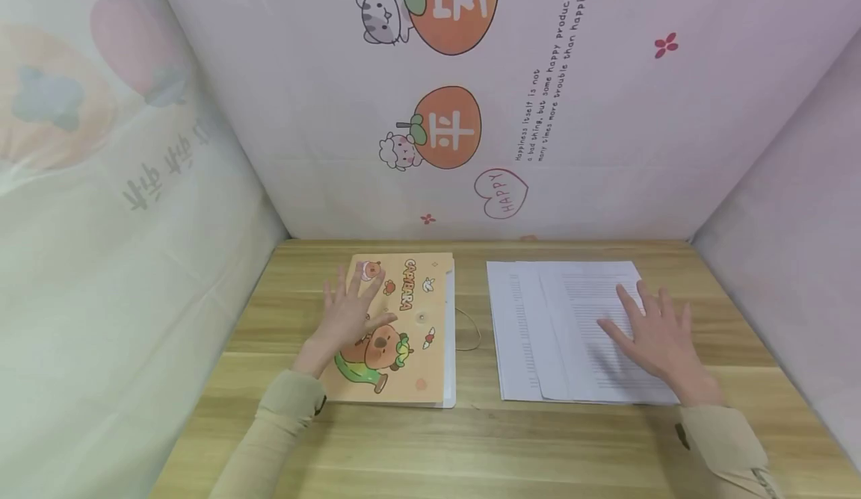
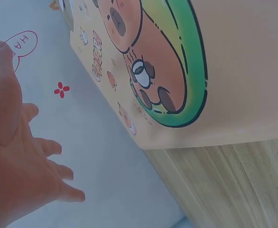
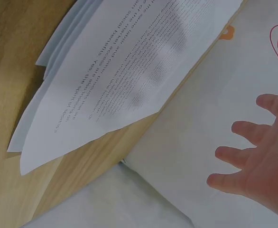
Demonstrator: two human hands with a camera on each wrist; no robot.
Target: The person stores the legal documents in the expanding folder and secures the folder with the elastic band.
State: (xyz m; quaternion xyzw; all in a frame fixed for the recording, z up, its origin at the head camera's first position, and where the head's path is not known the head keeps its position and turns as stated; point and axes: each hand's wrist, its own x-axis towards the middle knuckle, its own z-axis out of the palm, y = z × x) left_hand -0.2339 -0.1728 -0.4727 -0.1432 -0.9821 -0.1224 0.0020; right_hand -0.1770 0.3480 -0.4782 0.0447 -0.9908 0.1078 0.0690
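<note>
An orange cartoon document folder (image 1: 417, 368) marked CAPYBARA lies flat on the left of the table; a white edge shows along its right side. Over its left part hovers my left hand (image 1: 346, 320), fingers spread and holding nothing. In the left wrist view, a gap separates that hand (image 2: 25, 156) from the folder (image 2: 243, 85). Several printed paper sheets (image 1: 551, 335) lie loosely overlapped on the right. My right hand (image 1: 655, 335) is above their right side with spread fingers. The right wrist view shows this hand (image 3: 262, 152) apart from the papers (image 3: 106, 90).
A thin string loop (image 1: 471, 331) sticks out from the folder's right edge onto the wooden table (image 1: 430, 447). Printed white cloth (image 1: 592, 185) hangs along the table's back edge. More cloth stands at the left side (image 1: 134, 282) and the right side (image 1: 794, 237).
</note>
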